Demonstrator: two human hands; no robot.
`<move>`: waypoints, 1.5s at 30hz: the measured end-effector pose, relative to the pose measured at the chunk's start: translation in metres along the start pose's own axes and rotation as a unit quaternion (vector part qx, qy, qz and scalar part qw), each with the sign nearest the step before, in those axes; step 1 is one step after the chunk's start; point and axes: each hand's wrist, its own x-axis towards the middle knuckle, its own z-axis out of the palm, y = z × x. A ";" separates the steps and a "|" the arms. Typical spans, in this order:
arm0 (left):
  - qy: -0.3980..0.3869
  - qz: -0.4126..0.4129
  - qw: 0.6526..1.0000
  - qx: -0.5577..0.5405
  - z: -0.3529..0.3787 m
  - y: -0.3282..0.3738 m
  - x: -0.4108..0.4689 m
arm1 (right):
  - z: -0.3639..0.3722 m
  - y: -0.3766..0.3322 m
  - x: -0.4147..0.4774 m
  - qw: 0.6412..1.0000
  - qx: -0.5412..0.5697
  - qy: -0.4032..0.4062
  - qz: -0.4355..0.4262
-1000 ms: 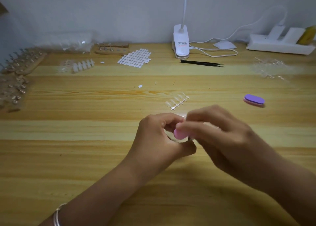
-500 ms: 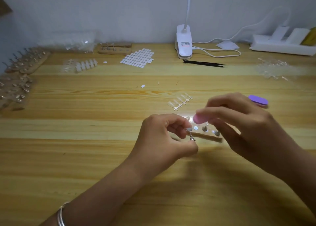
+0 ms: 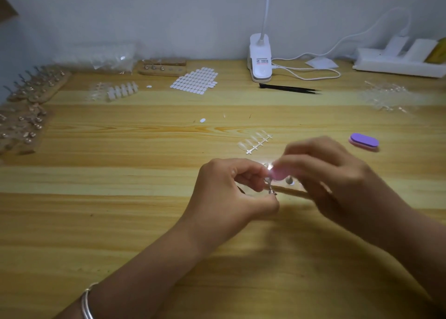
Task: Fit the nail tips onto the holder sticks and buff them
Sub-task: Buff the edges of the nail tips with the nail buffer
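Our left hand (image 3: 231, 186) pinches a thin metal holder stick (image 3: 270, 186) between thumb and fingertips, low over the table (image 3: 144, 222) near its middle. Our right hand (image 3: 325, 178) is clamped on a pink buffer (image 3: 277, 174), whose end meets the top of the stick, where the nail tip should sit.

We judge the main risk to be the stick itself. It is slim and held only by a small pinch, so a hard sideways stroke could twist it in our fingers or pop the tip off. A clear tip dropped on this pale wood would be hard to find. The strip of spare tips (image 3: 255, 142) lies just behind the hands, and a wide stroke could sweep it away. Our right hand also works just above a wooden base (image 3: 293, 191) with other sticks standing in it, so a dropped wrist might knock them.

At the far left, the racks of sticks (image 3: 36, 84) are blurred and cut off by the frame edge. We cannot make out the nail tip: a bright glare and the buffer cover that spot, so we cannot tell whether it is seated straight. The right hand is smeared by motion and hides most of the base. A purple buffer (image 3: 364, 142) lies apart at the right.
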 end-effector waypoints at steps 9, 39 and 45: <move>0.007 0.011 1.000 -0.010 0.001 -0.002 0.000 | -0.003 0.005 0.000 1.000 -0.011 0.009 -0.002; -0.062 0.162 0.962 -0.213 -0.002 -0.004 0.007 | 0.002 -0.015 0.004 0.964 0.128 0.230 -0.023; -0.069 0.169 0.964 -0.190 -0.001 -0.006 0.007 | 0.003 -0.009 0.004 0.967 0.091 0.236 -0.004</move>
